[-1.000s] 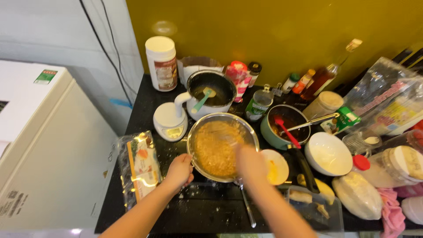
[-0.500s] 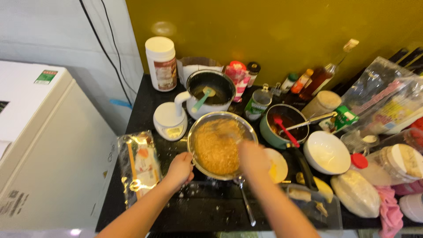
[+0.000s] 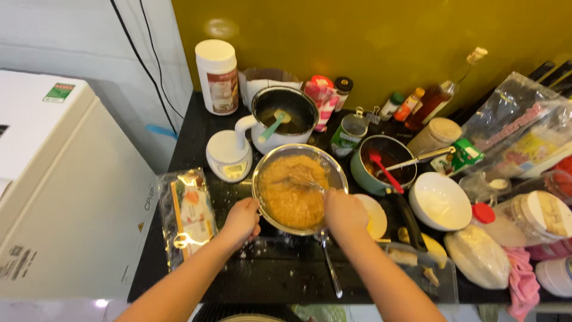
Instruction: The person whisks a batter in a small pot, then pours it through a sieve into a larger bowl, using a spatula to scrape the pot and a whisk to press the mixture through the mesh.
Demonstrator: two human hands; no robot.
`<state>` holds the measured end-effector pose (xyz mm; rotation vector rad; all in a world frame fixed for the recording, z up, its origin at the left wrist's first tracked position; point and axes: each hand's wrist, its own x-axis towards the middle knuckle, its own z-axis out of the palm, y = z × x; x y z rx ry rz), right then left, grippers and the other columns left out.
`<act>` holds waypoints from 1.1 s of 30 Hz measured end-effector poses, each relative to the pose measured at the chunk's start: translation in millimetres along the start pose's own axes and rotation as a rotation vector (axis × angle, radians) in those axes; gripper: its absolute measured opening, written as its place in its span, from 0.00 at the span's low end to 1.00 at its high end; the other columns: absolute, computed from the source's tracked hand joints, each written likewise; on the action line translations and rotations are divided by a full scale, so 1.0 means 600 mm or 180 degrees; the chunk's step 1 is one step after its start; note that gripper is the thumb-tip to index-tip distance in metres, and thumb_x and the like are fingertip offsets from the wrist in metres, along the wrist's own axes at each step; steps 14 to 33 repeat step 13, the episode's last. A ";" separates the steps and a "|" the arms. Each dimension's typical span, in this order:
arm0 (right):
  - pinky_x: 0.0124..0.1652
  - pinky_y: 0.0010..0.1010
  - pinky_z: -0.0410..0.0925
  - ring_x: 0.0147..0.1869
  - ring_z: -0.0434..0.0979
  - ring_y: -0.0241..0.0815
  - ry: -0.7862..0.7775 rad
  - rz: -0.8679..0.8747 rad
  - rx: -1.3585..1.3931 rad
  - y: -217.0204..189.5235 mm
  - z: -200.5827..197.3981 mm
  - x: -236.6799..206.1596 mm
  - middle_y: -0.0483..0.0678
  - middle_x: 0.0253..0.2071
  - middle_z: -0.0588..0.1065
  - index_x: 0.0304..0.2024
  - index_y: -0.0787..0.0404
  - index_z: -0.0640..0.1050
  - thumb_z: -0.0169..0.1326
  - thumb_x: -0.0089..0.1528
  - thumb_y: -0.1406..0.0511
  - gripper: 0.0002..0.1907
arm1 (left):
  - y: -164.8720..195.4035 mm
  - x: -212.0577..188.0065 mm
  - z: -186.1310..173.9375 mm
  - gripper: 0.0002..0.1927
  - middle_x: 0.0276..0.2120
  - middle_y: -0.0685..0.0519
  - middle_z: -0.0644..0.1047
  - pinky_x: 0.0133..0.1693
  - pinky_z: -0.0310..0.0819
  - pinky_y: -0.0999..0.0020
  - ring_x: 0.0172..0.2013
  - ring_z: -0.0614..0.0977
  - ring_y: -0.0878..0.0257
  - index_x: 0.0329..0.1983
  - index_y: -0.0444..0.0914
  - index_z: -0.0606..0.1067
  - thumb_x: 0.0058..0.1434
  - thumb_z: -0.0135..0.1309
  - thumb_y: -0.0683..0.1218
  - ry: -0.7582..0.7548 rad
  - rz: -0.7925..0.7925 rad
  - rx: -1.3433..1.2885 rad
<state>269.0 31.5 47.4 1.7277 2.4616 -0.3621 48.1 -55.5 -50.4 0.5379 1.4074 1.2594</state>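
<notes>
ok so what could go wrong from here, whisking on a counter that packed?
1. The metal bowl is nearly full of orange batter; brisk strokes of the whisk in the right hand could slop it over the rim.
2. Only the left hand steadies the rim, so the bowl may slide or tip.
3. The teal pot and white bowl sit close by the right elbow's side; a wide stroke might knock them.
</notes>
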 end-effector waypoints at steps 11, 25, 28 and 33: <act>0.37 0.44 0.75 0.39 0.83 0.51 0.0437 -0.0737 -0.0720 0.034 0.064 0.012 0.52 0.35 0.80 0.41 0.58 0.78 0.54 0.60 0.64 0.08 | -0.004 0.002 -0.001 0.15 0.17 0.55 0.64 0.13 0.55 0.67 0.10 0.66 0.64 0.36 0.37 0.68 0.72 0.41 0.52 0.0149 -0.0280 0.0032; 0.42 0.44 0.75 0.43 0.83 0.49 -0.0082 -0.0645 -0.0688 0.015 0.077 -0.004 0.52 0.38 0.80 0.43 0.55 0.79 0.54 0.64 0.64 0.07 | 0.002 0.011 -0.005 0.15 0.18 0.54 0.64 0.13 0.57 0.67 0.10 0.67 0.64 0.41 0.36 0.70 0.72 0.41 0.53 0.0140 -0.0298 0.0061; 0.42 0.44 0.75 0.43 0.83 0.49 -0.0082 -0.0645 -0.0688 0.015 0.077 -0.004 0.52 0.38 0.80 0.43 0.55 0.79 0.54 0.64 0.64 0.07 | 0.002 0.011 -0.005 0.15 0.18 0.54 0.64 0.13 0.57 0.67 0.10 0.67 0.64 0.41 0.36 0.70 0.72 0.41 0.53 0.0140 -0.0298 0.0061; 0.42 0.44 0.75 0.43 0.83 0.49 -0.0082 -0.0645 -0.0688 0.015 0.077 -0.004 0.52 0.38 0.80 0.43 0.55 0.79 0.54 0.64 0.64 0.07 | 0.002 0.011 -0.005 0.15 0.18 0.54 0.64 0.13 0.57 0.67 0.10 0.67 0.64 0.41 0.36 0.70 0.72 0.41 0.53 0.0140 -0.0298 0.0061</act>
